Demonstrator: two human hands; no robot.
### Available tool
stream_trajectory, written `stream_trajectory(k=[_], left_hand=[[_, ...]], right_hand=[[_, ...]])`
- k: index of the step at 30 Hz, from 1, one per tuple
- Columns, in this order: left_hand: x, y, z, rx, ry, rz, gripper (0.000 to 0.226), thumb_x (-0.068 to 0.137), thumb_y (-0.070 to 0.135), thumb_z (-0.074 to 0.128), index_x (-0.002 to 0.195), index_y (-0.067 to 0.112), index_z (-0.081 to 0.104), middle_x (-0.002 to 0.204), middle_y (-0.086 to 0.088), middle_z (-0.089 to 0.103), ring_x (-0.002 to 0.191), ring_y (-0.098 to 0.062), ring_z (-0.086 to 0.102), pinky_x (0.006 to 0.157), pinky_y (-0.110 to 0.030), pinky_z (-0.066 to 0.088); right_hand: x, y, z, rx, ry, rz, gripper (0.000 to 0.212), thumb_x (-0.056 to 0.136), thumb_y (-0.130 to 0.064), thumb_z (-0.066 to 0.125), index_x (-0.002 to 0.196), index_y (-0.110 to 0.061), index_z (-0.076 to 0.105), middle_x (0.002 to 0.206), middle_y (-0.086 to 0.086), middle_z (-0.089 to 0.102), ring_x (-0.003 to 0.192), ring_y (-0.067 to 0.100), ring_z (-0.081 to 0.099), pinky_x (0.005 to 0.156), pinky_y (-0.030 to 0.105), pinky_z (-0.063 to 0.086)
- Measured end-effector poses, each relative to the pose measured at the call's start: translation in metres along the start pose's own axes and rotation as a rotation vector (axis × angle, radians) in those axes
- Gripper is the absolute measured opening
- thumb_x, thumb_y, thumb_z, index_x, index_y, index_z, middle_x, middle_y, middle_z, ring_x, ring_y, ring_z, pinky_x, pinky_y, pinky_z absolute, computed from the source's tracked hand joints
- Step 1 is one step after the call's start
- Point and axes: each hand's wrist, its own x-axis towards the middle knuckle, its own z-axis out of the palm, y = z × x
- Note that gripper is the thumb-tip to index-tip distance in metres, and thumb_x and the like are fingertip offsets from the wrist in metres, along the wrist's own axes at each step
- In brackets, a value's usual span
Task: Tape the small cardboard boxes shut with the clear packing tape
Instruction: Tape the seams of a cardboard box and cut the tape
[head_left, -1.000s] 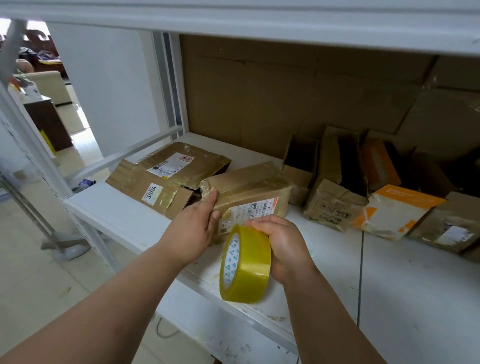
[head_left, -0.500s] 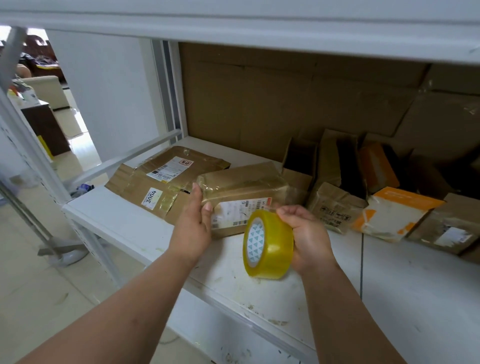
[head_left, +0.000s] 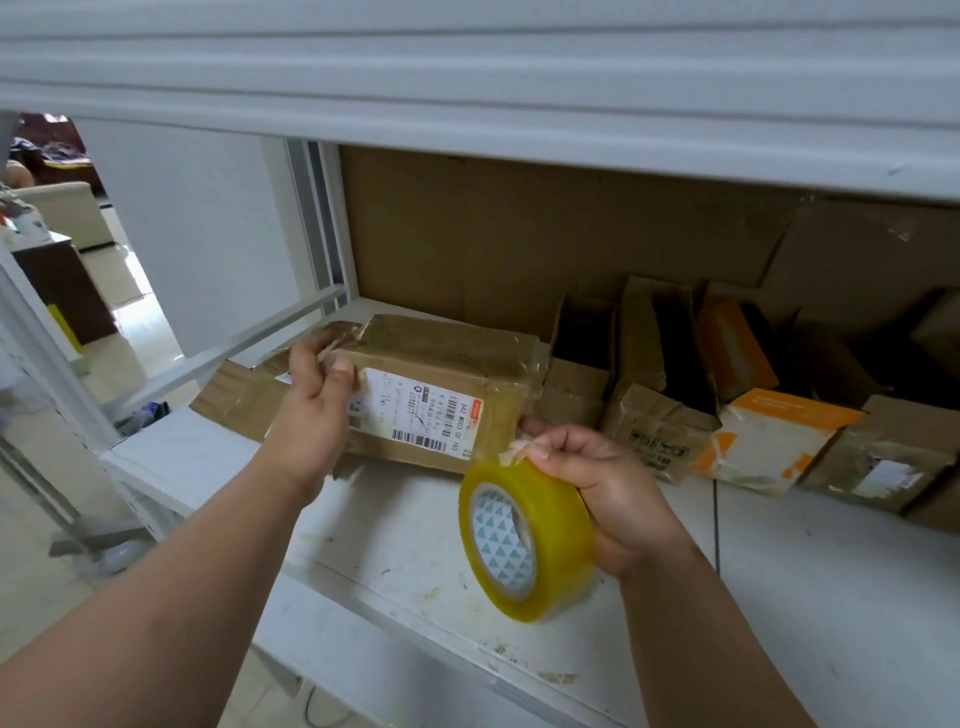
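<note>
A white metal shelf (head_left: 810, 597) carries a row of worn brown cardboard parcels (head_left: 660, 415) at its back; the left hand (head_left: 317, 410) grips the left end of a tape-wrapped brown cardboard box (head_left: 452, 374) with a white label; the right hand (head_left: 608, 493) clasps a yellowish roll of clear packing tape (head_left: 524, 540) just below the box's right corner

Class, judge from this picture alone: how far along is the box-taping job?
Done: the labelled box already carries glossy tape over its top. In hand: the left hand grips that box at its left end, while the right hand holds the tape roll, pinching its loose end beside the box's right edge. Left: the open boxes behind on the shelf show untaped flaps.
</note>
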Motion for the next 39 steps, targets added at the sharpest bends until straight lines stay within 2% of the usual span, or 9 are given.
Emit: stream_trajectory(k=[3, 5, 9, 14, 21, 26, 31, 35, 39], left_hand=[[0.01, 0.002, -0.003, -0.024, 0.033, -0.066, 0.023, 0.104, 0.034, 0.037, 0.123, 0.026, 0.046, 0.108, -0.001, 0.062, 0.106, -0.021, 0.058, 0.091, -0.039, 0.047], [0.015, 0.005, -0.003, -0.139, 0.016, -0.119, 0.022, 0.093, 0.039, 0.045, 0.112, 0.03, 0.052, 0.107, -0.001, 0.063, 0.108, -0.022, 0.059, 0.096, -0.042, 0.047], [0.009, 0.012, 0.004, -0.159, -0.055, -0.126, 0.047, 0.096, 0.054, 0.05, 0.13, 0.022, 0.044, 0.118, 0.008, 0.052, 0.109, -0.013, 0.049, 0.097, -0.033, 0.035], [0.01, 0.01, 0.011, -0.094, -0.141, -0.212, 0.083, 0.078, 0.054, 0.075, 0.142, 0.018, 0.037, 0.119, 0.0, 0.055, 0.116, -0.025, 0.051, 0.101, -0.043, 0.038], [0.012, 0.02, 0.012, -0.146, -0.35, -0.228, 0.038, 0.075, 0.028, 0.071, 0.107, 0.018, 0.053, 0.106, -0.014, 0.063, 0.096, -0.03, 0.063, 0.086, -0.046, 0.052], [0.017, 0.015, 0.012, -0.183, -0.485, -0.258, 0.037, 0.079, 0.024, 0.066, 0.114, 0.018, 0.059, 0.121, -0.017, 0.063, 0.104, -0.028, 0.06, 0.102, -0.045, 0.047], [0.014, 0.023, 0.034, -0.119, -0.549, -0.18, 0.077, 0.097, 0.038, 0.055, 0.158, 0.02, 0.013, 0.165, -0.002, 0.015, 0.146, -0.028, 0.028, 0.119, -0.044, 0.027], [-0.001, 0.021, 0.045, -0.051, -0.588, -0.194, 0.107, 0.082, 0.057, 0.071, 0.158, 0.025, 0.002, 0.156, -0.007, 0.035, 0.14, -0.029, 0.039, 0.117, -0.043, 0.031], [0.002, 0.011, 0.043, -0.063, -0.648, -0.276, 0.134, 0.06, 0.038, 0.09, 0.158, 0.028, -0.001, 0.151, -0.007, 0.043, 0.13, -0.026, 0.05, 0.114, -0.044, 0.037]], right_hand=[[-0.01, -0.003, 0.005, -0.011, -0.006, -0.016, 0.014, 0.07, -0.008, 0.074, 0.079, -0.003, 0.065, 0.131, 0.02, 0.06, 0.106, 0.016, 0.069, 0.092, 0.046, 0.054], [-0.018, -0.003, 0.009, -0.018, -0.003, -0.027, 0.018, 0.067, -0.011, 0.081, 0.077, -0.005, 0.068, 0.134, 0.021, 0.058, 0.116, 0.021, 0.064, 0.096, 0.047, 0.052], [-0.039, 0.0, 0.021, -0.056, 0.062, -0.048, 0.012, 0.065, -0.008, 0.072, 0.074, -0.004, 0.066, 0.126, 0.01, 0.065, 0.111, 0.013, 0.066, 0.098, 0.043, 0.052], [-0.059, 0.021, 0.036, -0.059, 0.156, -0.01, 0.006, 0.066, -0.007, 0.072, 0.071, -0.006, 0.069, 0.123, 0.005, 0.068, 0.111, 0.02, 0.067, 0.097, 0.047, 0.053], [-0.088, 0.033, 0.034, 0.062, 0.206, -0.045, 0.01, 0.075, -0.001, 0.066, 0.082, 0.002, 0.06, 0.122, 0.018, 0.067, 0.102, 0.029, 0.069, 0.086, 0.044, 0.057], [-0.105, 0.032, 0.035, 0.066, 0.284, -0.085, 0.006, 0.073, -0.004, 0.067, 0.076, -0.002, 0.062, 0.127, 0.014, 0.063, 0.098, 0.026, 0.07, 0.079, 0.041, 0.059], [-0.101, 0.038, 0.048, 0.005, 0.344, -0.046, 0.008, 0.071, -0.001, 0.071, 0.074, -0.004, 0.065, 0.12, 0.005, 0.062, 0.101, 0.029, 0.065, 0.093, 0.047, 0.052], [-0.1, 0.04, 0.05, -0.015, 0.354, -0.031, 0.011, 0.078, 0.003, 0.068, 0.072, -0.006, 0.065, 0.092, 0.006, 0.069, 0.092, 0.033, 0.063, 0.091, 0.051, 0.052], [-0.107, 0.039, 0.045, 0.031, 0.343, 0.001, 0.007, 0.079, 0.002, 0.066, 0.078, -0.004, 0.063, 0.088, 0.003, 0.076, 0.081, 0.024, 0.071, 0.073, 0.04, 0.059]])
